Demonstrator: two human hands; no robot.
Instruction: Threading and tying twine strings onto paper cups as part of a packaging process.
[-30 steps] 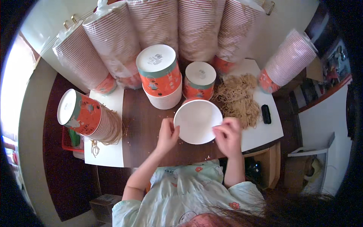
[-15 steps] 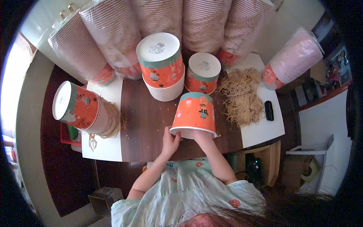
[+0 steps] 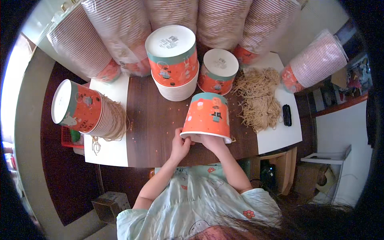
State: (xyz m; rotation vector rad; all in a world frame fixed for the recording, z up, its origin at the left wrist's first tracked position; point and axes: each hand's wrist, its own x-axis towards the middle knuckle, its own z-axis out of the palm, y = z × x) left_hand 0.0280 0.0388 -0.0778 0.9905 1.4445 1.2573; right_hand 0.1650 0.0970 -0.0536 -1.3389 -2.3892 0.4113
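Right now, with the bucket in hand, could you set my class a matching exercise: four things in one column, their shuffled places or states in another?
1. Left hand
2. Right hand
3. Tan cord
4. Small black object

A. Tangled in a loose heap
B. Reaching into the orange bucket's opening
C. On the white surface, right of the heap
D. Gripping the bucket's rim, left side

Pairs: 1-D, 2-B, 3-A, 4-C

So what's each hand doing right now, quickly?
Left hand: closed on the rim of the orange paper bucket.
Right hand: reaching inside that bucket; its fingers are hidden, so open or closed can't be told.
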